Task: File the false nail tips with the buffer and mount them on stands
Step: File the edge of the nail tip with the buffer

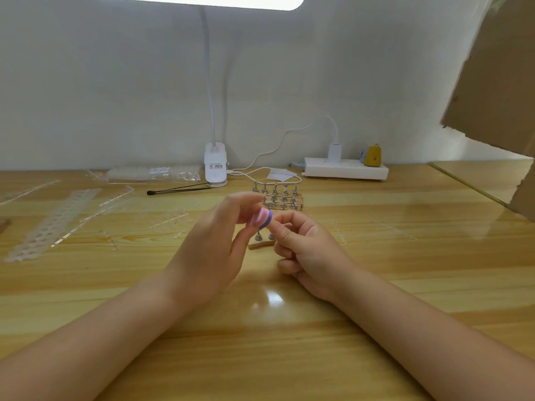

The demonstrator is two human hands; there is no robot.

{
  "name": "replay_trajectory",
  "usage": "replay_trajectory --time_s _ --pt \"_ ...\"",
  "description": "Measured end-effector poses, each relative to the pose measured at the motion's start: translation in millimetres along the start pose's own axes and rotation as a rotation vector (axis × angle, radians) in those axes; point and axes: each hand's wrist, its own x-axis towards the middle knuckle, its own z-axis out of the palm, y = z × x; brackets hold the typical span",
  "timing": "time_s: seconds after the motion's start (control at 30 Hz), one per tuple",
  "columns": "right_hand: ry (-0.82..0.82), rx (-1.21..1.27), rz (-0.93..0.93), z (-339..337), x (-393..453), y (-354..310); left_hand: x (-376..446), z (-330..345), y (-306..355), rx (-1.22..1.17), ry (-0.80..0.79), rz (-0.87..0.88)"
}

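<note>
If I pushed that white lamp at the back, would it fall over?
Probably not easily. The lamp seems to stand on a chunky clip base on the table. Its thin neck looks bendy, so the top would likely wobble. Its cable might tug too.

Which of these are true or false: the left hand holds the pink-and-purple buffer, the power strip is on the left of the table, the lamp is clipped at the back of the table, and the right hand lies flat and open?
1. The left hand holds the pink-and-purple buffer. True.
2. The power strip is on the left of the table. False: it sits at the back right, by the wall.
3. The lamp stands at the back of the table. True.
4. The right hand lies flat and open. False: its fingers are curled, pinching something small against the buffer.
</note>
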Motion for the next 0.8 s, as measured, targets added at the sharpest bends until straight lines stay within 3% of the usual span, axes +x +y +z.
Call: replay_trajectory --time_s 0.1,0.23,0.37,0.47,0.53,0.67,0.8 --pt "0.008 0.040 0.013 -0.6 0.6 -0.6 -1.9 -0.8 -3.9 0.071 0.015 -0.072" --pt "-0.012 -0.019 -0.010 -0.6 0.4 1.1 1.4 -1.2 3.0 -0.007 0.043 0.060" --pt "0.016 0.048 0.015 -1.9 1.5 0.3 -3.1 0.7 -3.2 0.096 -0.008 -0.055" --pt "0.003 -0.005 -0.008 -1.1 0.8 2.2 -0.2 -2.1 1.7 0.016 0.079 0.039" --pt "-0.004 -0.027 -0.017 -0.6 0.5 2.5 0.1 -0.5 3.5 -0.026 0.053 0.095" --pt "0.012 0.054 0.008 -1.9 1.2 0.8 -3.4 -0.1 -4.3 0.071 0.042 -0.028" --pt "-0.012 0.002 -0.012 -1.4 0.6 2.9 0.1 0.3 1.1 -0.010 0.063 0.086"
